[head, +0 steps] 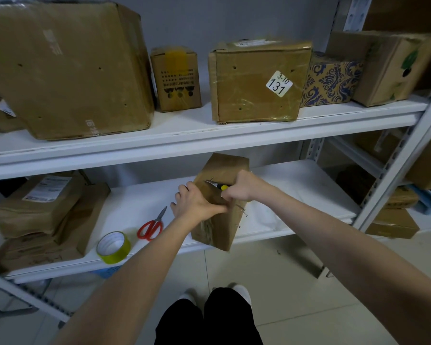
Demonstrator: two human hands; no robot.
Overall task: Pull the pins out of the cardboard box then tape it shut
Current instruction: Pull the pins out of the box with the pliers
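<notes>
Left hand (pixel 197 204) grips the cardboard box (pixel 222 165) at its left edge, while the nearer right hand (pixel 237 186) clutches a yellow-handled tool (pixel 220 186) pointing left at the top pin (pixel 211 180).

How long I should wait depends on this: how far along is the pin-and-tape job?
Nothing looks finished. In hand: the left hand holds the cardboard box while the right hand grips a yellow-handled tool at its top. Left: pins stick from its side; the tape roll lies unused beside the scissors.
</notes>
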